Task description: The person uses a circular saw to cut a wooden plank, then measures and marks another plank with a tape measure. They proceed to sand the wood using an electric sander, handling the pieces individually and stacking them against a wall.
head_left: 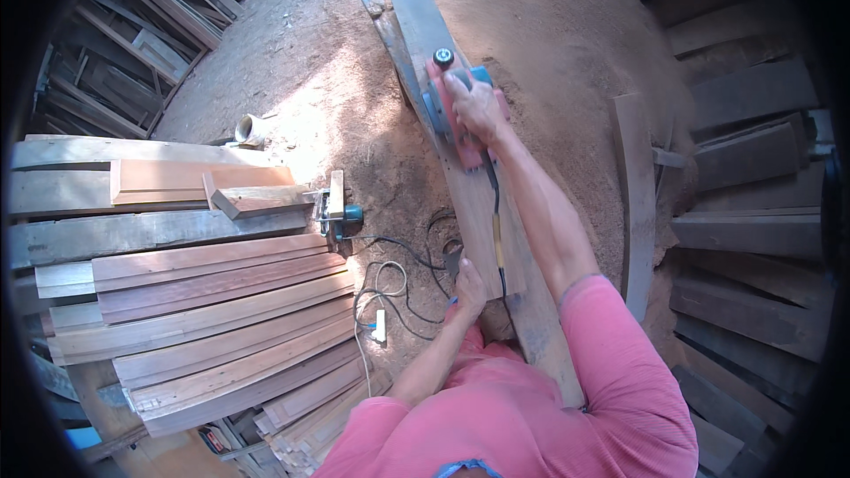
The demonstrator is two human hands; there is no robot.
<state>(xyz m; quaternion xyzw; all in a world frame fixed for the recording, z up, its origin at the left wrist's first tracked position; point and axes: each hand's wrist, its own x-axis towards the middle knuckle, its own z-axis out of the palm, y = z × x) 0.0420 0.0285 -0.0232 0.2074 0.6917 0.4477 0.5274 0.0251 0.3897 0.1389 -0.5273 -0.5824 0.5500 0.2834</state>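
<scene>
My right hand (478,111) is wrapped round the rear handle of a red and blue electric planer (462,143) with a black front knob. The planer stands on a long wooden board (482,230), whose far end is darker and unplaned-looking. Its black cord (498,204) trails back along the board beside my right forearm. My left hand (470,286) is low at the board's left edge, near my lap. The fingers look closed by a small dark piece (453,258), which I cannot make out. Beneath the board lies a longer, weathered plank (536,323).
Reddish boards (221,301) lie stacked at the left. A teal circular saw (341,215) sits on the ground beside them, near loose cords and a white power strip (380,326). Sawdust (567,53) covers the ground. More planks (753,239) are piled at the right.
</scene>
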